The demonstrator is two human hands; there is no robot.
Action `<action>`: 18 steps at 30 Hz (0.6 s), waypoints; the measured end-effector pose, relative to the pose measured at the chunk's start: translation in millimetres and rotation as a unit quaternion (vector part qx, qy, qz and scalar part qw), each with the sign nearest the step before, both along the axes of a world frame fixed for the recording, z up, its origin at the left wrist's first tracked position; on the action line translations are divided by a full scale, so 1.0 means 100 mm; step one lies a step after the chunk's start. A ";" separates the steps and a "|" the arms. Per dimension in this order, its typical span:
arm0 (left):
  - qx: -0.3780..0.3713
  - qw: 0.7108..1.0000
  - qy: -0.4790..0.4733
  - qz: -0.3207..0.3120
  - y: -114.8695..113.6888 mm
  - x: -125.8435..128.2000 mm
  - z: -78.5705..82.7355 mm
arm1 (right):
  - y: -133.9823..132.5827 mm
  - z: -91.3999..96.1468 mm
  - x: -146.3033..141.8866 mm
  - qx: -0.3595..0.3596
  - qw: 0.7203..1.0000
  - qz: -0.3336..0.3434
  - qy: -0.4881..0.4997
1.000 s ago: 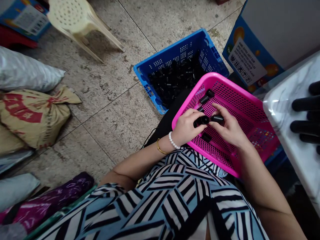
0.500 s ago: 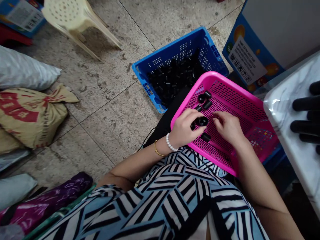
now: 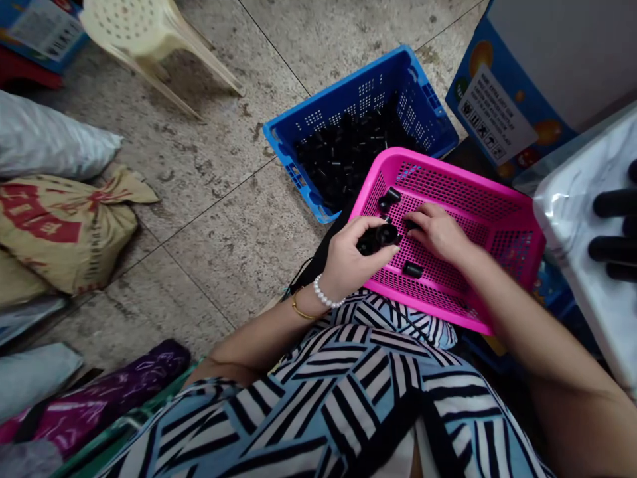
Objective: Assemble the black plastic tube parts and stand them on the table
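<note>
A pink mesh basket point(image 3: 478, 192) rests on my lap with a few black plastic caps loose in it, one point(image 3: 389, 197) near its far corner and one point(image 3: 413, 269) near its front wall. My left hand point(image 3: 351, 262) is closed round a couple of black caps point(image 3: 379, 237) at the basket's left rim. My right hand point(image 3: 435, 229) lies inside the basket, fingers curled down onto a black cap on the mesh. A pearl bracelet point(image 3: 324, 297) and a gold bangle sit on my left wrist.
A blue crate point(image 3: 318, 116) full of black caps stands on the tiled floor beyond the basket. A cream plastic chair point(image 3: 149, 33) is at the top left, sacks point(image 3: 54, 212) lie on the left, a printed carton point(image 3: 497, 113) and a white tray with black gloved fingers point(image 3: 614, 229) are on the right.
My right hand let go of the cap it held and reached further left into the basket. The left hand drew its caps towards the basket's left rim. The view shifted slightly.
</note>
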State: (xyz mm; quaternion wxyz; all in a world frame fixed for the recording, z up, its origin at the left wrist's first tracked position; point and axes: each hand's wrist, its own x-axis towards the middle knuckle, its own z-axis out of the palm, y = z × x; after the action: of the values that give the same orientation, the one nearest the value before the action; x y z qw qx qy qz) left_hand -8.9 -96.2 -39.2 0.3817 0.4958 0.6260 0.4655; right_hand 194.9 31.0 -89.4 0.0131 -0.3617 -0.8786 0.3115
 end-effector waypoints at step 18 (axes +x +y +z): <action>0.061 0.919 0.127 -0.369 -0.22 0.24 -0.13 | -0.22 0.37 -0.15 0.187 0.978 0.030 -0.093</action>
State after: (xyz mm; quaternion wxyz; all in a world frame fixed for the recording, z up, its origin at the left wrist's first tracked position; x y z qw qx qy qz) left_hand 14.9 -118.2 -52.2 0.4127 0.7690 0.4119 0.2618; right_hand 179.8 9.4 -52.3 -0.0105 -0.3541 -0.9290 0.1071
